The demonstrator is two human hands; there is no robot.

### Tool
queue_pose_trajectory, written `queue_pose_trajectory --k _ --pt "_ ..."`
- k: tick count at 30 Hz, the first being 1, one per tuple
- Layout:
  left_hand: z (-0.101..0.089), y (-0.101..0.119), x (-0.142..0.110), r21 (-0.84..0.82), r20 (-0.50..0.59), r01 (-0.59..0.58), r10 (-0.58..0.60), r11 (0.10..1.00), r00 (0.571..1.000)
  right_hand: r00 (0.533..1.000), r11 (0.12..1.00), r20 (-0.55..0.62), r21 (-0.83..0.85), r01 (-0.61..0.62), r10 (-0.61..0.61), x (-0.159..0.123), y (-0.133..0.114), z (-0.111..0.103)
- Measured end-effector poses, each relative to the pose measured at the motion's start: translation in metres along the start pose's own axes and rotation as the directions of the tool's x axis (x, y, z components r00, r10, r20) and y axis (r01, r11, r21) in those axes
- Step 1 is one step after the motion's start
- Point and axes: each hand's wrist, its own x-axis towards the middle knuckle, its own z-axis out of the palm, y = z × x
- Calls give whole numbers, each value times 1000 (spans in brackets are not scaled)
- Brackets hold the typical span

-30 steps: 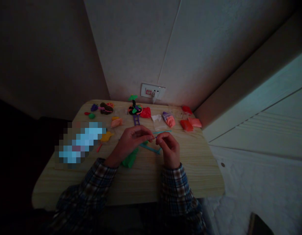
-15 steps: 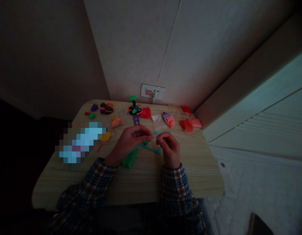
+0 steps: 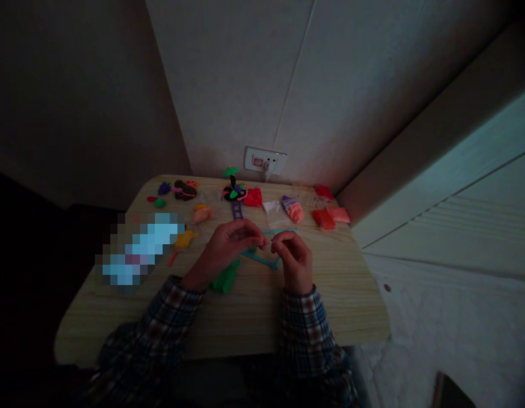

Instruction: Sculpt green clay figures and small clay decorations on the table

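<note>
My left hand is raised over the middle of the table, thumb and fingertips pinched together; whatever they hold is too small to make out. Just to its right, my right hand pinches a tiny purple bit of what looks like modelling clay. The fingertips of both hands are close but apart. Below them lie turquoise plastic sticks, partly covered by my hands. A small green lump shows behind my left fingers. A green packet lies beside my left wrist.
At the back of the wooden table stands a clay model with a green top and a purple ladder. Red and pink packets lie at right. Yellow clay and a blurred-out bright object are at left.
My hands stay almost in place; the left fingertips have shifted very slightly toward the right hand. Nothing else on the table has moved.
</note>
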Motion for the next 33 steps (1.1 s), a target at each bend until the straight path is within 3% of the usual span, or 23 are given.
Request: queue_pose_trajectory --k 19,25,33 --pt "-4 -2 0 38 -17 -41 41 998 999 1000 1000 2 -22 -4 4 0 2 0" --pt "-7 -8 2 -20 -62 -58 57 998 996 1000 999 11 -34 -1 2 -1 2 -1" --pt "-7 -11 2 -54 -43 -20 17 998 999 1000 1000 14 -26 -16 16 -1 4 -2"
